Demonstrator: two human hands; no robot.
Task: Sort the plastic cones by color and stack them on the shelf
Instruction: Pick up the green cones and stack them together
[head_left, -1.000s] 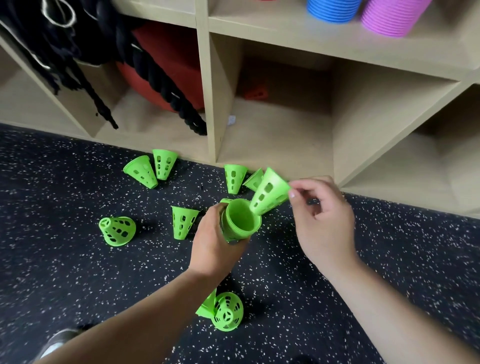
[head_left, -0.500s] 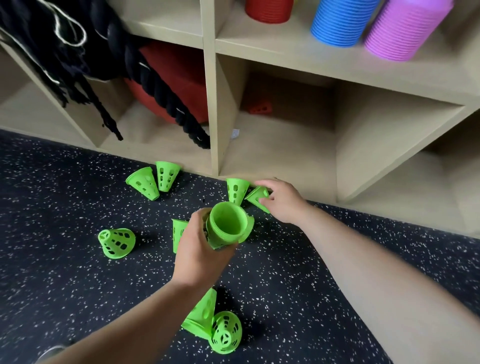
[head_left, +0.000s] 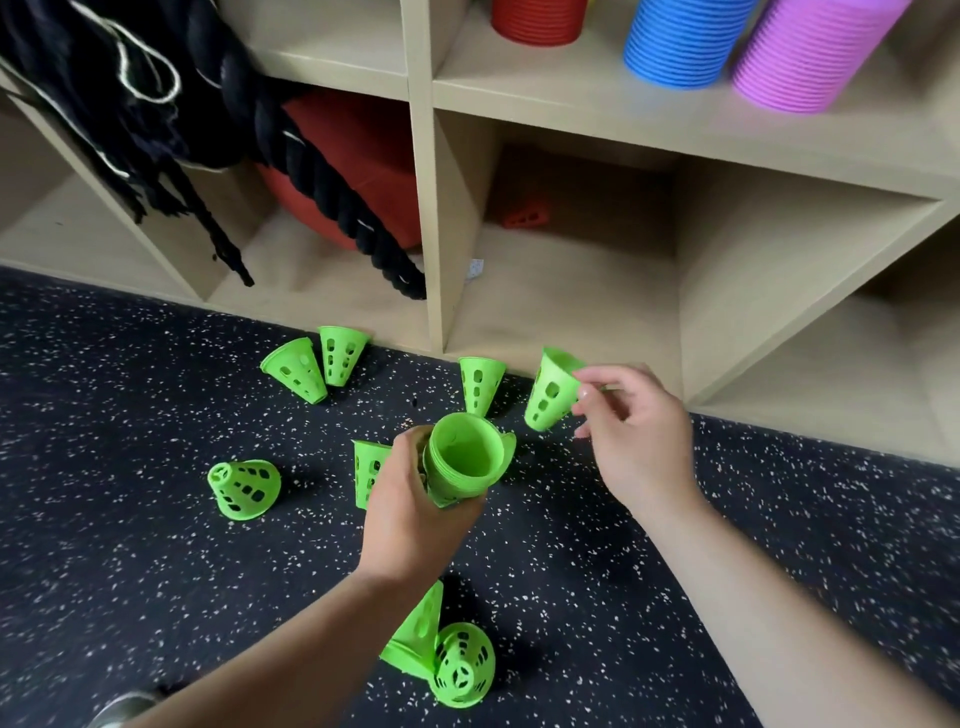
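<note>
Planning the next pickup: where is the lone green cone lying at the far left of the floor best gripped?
Take the lone green cone by its wide rim, probably from the right: it lies on its side, narrow tip pointing left.

Left hand (head_left: 410, 499) grips a nested green stack (head_left: 462, 462), open mouth up toward the camera. Right hand (head_left: 634, 431) pinches a single green cone (head_left: 551, 391) by its wide rim, narrow end down, tilted, off the speckled floor (head_left: 156, 571). Loose green cones on floor: a pair (head_left: 311, 364) near the shelf (head_left: 571, 291), one (head_left: 480, 382) beside the held cone, one on its side (head_left: 244, 488), two (head_left: 441, 654) under the left forearm. Red stack (head_left: 537, 21), blue stack (head_left: 685, 41), purple stack (head_left: 810, 52) on upper shelf. Black rope (head_left: 322, 182) hangs left.
</note>
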